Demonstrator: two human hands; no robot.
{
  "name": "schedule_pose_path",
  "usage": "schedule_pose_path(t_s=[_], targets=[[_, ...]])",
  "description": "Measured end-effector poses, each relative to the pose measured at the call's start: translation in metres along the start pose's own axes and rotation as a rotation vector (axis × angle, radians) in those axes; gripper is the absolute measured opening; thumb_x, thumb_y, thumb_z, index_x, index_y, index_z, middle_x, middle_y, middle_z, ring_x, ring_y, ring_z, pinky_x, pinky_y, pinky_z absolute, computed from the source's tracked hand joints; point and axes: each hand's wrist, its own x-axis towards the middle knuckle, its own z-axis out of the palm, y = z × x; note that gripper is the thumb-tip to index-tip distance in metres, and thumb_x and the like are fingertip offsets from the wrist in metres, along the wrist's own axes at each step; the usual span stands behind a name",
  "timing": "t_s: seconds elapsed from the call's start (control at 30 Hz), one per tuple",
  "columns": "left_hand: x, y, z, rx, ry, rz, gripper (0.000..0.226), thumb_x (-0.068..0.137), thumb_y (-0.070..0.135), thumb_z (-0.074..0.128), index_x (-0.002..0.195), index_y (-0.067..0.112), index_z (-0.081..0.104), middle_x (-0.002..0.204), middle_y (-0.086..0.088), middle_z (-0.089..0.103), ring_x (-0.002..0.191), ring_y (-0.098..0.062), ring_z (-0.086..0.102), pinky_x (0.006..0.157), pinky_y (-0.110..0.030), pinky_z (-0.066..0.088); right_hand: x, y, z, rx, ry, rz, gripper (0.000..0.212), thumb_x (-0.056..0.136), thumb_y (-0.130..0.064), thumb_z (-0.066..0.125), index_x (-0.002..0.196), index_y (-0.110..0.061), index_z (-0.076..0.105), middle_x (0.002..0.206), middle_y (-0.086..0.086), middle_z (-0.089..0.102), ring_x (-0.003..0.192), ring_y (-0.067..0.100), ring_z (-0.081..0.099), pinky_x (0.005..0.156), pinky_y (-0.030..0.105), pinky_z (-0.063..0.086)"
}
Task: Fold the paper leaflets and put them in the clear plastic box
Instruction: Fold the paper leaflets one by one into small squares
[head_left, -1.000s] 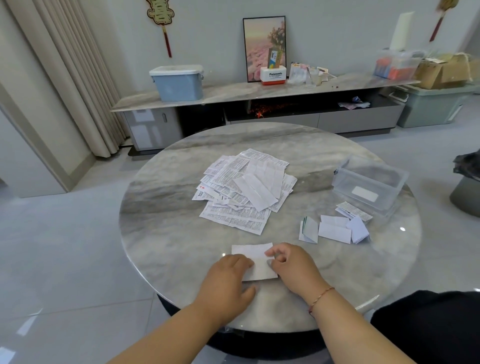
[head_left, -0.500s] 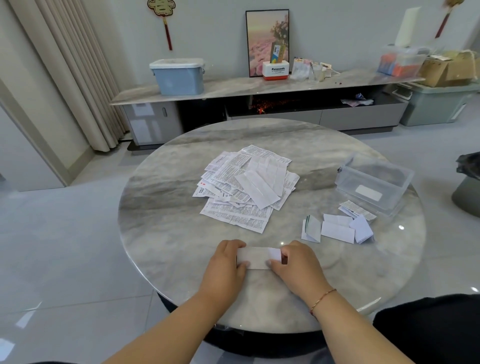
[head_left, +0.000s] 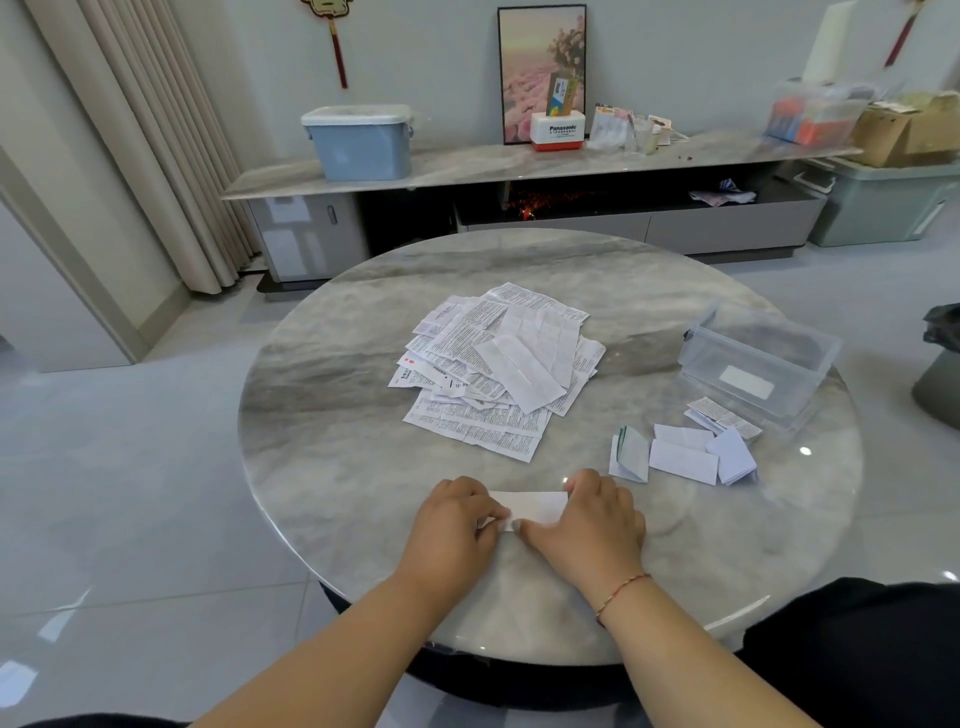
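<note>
**Both hands on a folded leaflet at the table's near edge**

The round marble table (head_left: 332, 467) serves as the landmark. At its near edge, the left hand (head_left: 457, 530) and the right hand (head_left: 587, 525) rest on one white folded leaflet (head_left: 535, 505), which lies flat as a narrow strip between them. The left hand's fingers are curled over the strip's left end, the thumb tip meeting the paper. The right hand covers the right end, its fingers bent down onto the paper and its thumb stretched along the strip's near edge toward the left thumb. A thin red bracelet (head_left: 621, 592) circles the right wrist.

At the table's middle lies a loose pile of unfolded leaflets (head_left: 493, 374), printed sheets overlapping one another. On the table's right side stands the clear plastic box (head_left: 758, 364), open on top; whether anything lies inside cannot be told. Just before the box, toward the near edge, sits a small cluster of folded leaflets (head_left: 685, 452), outside the box, some overlapping.

Beyond the table's far edge runs a low cabinet (head_left: 467, 166) bearing a blue lidded bin (head_left: 358, 140).
</note>
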Motion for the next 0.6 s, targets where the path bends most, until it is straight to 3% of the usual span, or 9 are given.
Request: schedule_pose_path(t_s=[0.1, 0.23, 0.33, 0.47, 0.53, 0.6], targets=[[0.002, 0.000, -0.003, -0.013, -0.035, -0.019, 0.015, 0.083, 0.014, 0.065, 0.093, 0.020, 0.075, 0.093, 0.007, 0.058, 0.088, -0.010, 0.046, 0.074, -0.005, 0.030, 0.007, 0.006, -0.008, 0.049, -0.090, 0.003, 0.060, 0.067, -0.052, 0.070, 0.111, -0.022, 0.042, 0.117, -0.003, 0.049, 0.116, 0.021, 0.044, 0.092, 0.032, 0.035], [0.002, 0.001, -0.005, 0.040, -0.064, -0.015, 0.017, 0.081, 0.016, 0.064, 0.095, 0.023, 0.072, 0.095, 0.011, 0.055, 0.093, -0.010, 0.046, 0.076, -0.005, 0.029, 0.019, 0.019, -0.019, 0.168, -0.218, 0.019, 0.050, 0.071, -0.029, 0.075, 0.110, -0.018, 0.046, 0.099, -0.002, 0.052, 0.106, 0.022, 0.055, 0.082, 0.024, 0.041], [0.002, 0.003, -0.003, 0.117, -0.071, 0.052, 0.021, 0.075, 0.027, 0.067, 0.095, 0.022, 0.065, 0.105, 0.011, 0.058, 0.103, -0.011, 0.048, 0.087, -0.020, 0.037, 0.022, 0.024, -0.022, 0.176, -0.230, 0.007, 0.041, 0.076, -0.019, 0.069, 0.111, -0.018, 0.048, 0.093, -0.005, 0.051, 0.102, 0.021, 0.057, 0.075, 0.020, 0.038], [0.012, 0.014, -0.005, 0.215, -0.187, 0.000, 0.037, 0.078, 0.041, 0.067, 0.112, 0.030, 0.055, 0.114, 0.015, 0.054, 0.112, -0.012, 0.046, 0.093, -0.028, 0.035, 0.017, 0.024, -0.017, 0.168, -0.184, -0.053, 0.039, 0.075, -0.016, 0.065, 0.112, -0.019, 0.052, 0.093, -0.006, 0.052, 0.103, 0.021, 0.055, 0.082, 0.024, 0.041], [0.020, 0.020, -0.007, 0.270, -0.257, -0.081, 0.055, 0.078, 0.043, 0.068, 0.128, 0.032, 0.046, 0.122, 0.011, 0.050, 0.117, -0.014, 0.042, 0.097, -0.030, 0.033, 0.015, 0.022, -0.014, 0.149, -0.175, -0.084, 0.043, 0.073, -0.021, 0.065, 0.114, -0.023, 0.052, 0.099, -0.003, 0.056, 0.104, 0.021, 0.053, 0.086, 0.029, 0.044], [0.029, 0.024, -0.010, 0.288, -0.318, -0.183, 0.062, 0.075, 0.045, 0.071, 0.129, 0.030, 0.044, 0.122, 0.006, 0.051, 0.118, -0.018, 0.041, 0.096, -0.033, 0.033, 0.014, 0.020, -0.014, 0.098, -0.169, -0.103, 0.043, 0.074, -0.028, 0.064, 0.115, -0.027, 0.052, 0.106, -0.002, 0.056, 0.106, 0.020, 0.051, 0.086, 0.030, 0.044]])
